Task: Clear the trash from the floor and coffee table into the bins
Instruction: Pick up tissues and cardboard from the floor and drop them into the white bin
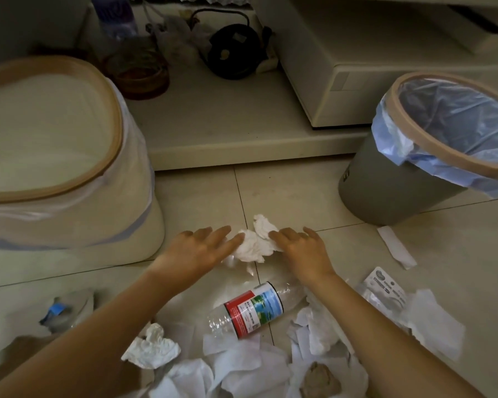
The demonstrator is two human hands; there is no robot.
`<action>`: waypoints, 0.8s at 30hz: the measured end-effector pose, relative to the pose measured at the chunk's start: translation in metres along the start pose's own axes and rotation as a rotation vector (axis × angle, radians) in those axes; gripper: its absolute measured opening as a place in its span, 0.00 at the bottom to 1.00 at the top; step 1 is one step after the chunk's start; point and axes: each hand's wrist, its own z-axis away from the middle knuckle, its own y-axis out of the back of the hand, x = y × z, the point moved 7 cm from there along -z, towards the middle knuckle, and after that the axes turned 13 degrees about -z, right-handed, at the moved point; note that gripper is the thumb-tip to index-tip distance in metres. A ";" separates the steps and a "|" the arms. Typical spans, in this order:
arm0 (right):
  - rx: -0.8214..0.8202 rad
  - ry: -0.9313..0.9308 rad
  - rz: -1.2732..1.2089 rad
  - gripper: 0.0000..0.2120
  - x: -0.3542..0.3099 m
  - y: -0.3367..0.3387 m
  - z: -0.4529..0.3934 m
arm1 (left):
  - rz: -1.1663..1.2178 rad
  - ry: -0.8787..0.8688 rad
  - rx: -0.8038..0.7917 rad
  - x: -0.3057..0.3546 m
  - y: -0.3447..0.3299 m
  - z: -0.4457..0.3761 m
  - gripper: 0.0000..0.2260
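Crumpled white tissue [255, 242] on glossy tile, both hands (L [197, 251] & R [302, 249]) flat-fingered, touching it, not gripping.

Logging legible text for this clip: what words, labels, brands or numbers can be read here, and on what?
Nothing can be read with certainty.
Plastic bottle label: red and blue print, too small and blurred.
Flat packet: logo and lines of print, blurred.
Grey bin: small mark on its side, unreadable.
Purple bottle: lettering blurred.

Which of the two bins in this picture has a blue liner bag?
The grey round bin on the right, beside the low cabinet. Its blue liner folds over the rim. The cream bin on the left has a whitish liner instead.
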 end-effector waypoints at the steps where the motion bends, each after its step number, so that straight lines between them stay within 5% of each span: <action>1: 0.022 0.026 -0.041 0.25 -0.006 0.004 0.001 | -0.001 -0.015 0.023 -0.001 0.005 0.004 0.50; 12: 0.466 0.420 -0.191 0.16 -0.106 0.119 -0.010 | -0.031 0.032 0.271 -0.044 0.099 0.076 0.31; 17: 0.550 0.537 -0.238 0.23 -0.151 0.163 -0.020 | -0.108 0.134 0.372 -0.072 0.150 0.108 0.21; 24: 0.745 0.683 -0.238 0.12 -0.217 0.228 -0.051 | -0.219 0.337 0.458 -0.143 0.206 0.152 0.23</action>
